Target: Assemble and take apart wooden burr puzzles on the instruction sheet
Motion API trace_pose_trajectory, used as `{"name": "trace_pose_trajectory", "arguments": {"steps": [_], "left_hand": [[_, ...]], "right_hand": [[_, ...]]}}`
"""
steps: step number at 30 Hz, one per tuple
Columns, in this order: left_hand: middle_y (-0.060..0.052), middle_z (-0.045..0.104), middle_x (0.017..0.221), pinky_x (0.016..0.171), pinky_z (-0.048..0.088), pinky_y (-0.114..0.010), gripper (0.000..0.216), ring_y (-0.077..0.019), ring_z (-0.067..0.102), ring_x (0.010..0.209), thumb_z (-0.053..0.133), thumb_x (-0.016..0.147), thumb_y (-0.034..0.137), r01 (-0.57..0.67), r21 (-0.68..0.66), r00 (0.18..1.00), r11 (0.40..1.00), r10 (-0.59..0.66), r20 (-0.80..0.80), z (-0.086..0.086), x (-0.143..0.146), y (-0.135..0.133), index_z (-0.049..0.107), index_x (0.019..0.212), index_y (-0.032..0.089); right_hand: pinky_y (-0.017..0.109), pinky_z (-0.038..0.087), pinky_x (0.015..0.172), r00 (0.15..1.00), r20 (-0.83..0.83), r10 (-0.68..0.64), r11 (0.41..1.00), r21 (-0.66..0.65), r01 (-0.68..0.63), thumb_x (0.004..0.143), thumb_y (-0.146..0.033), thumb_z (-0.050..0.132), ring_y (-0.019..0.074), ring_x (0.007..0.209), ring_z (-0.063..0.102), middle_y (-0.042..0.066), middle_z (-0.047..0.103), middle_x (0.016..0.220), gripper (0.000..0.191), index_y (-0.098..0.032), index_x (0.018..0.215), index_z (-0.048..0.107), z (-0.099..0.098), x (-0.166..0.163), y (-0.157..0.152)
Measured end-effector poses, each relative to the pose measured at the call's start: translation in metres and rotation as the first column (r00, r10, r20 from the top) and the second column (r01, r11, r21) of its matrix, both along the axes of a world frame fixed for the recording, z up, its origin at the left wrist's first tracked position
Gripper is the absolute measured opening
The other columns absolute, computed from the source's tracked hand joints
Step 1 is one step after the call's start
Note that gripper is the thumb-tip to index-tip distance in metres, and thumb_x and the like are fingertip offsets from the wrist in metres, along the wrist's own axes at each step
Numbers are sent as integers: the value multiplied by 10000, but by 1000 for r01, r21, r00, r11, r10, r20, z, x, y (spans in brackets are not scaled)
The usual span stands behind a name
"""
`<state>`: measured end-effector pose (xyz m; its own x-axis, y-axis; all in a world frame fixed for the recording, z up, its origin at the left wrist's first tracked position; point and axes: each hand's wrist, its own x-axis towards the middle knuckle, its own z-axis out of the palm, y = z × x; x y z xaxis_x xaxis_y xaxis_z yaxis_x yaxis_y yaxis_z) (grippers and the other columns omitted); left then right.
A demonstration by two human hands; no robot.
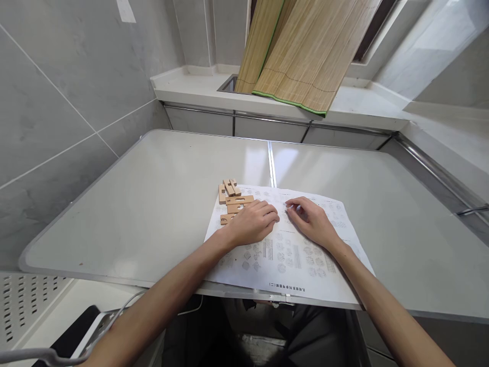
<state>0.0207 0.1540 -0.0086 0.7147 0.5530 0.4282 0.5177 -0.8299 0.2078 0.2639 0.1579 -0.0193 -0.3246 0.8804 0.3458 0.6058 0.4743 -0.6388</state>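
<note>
White table (153, 204), printed sheet (290, 270), left hand (252, 221) curled empty beside wooden blocks (234, 199), right hand (311, 221) likewise, bamboo mat (305, 56) behind

Beyond the far edge of the desk (153, 204), 2 bamboo mats (301, 56) (both green-trimmed) lean over a white ledge (191, 86). Grey wall tiles (57, 102) run along its left edge. Below its near left corner hang a white cable (114, 316) and a perforated panel (26, 300).

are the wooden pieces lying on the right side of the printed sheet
No, the wooden pieces lie at the upper left corner of the sheet, right beside the left hand.
</note>
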Motion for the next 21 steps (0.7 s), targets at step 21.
{"name": "trace_pose_trajectory", "arguments": {"steps": [21], "left_hand": [[-77,758,1085,908,544,-387,237,-223,673,997,476,1021,142,-3,-13,1000,1000,3,-4,3,0,-1,711,1030,170]], "right_hand": [[421,556,767,1000,-8,4,1000,-6,-4,1046,-393,559,253,897,660,70,726,1093,171,-277,1111,666,0,0,0]]}}
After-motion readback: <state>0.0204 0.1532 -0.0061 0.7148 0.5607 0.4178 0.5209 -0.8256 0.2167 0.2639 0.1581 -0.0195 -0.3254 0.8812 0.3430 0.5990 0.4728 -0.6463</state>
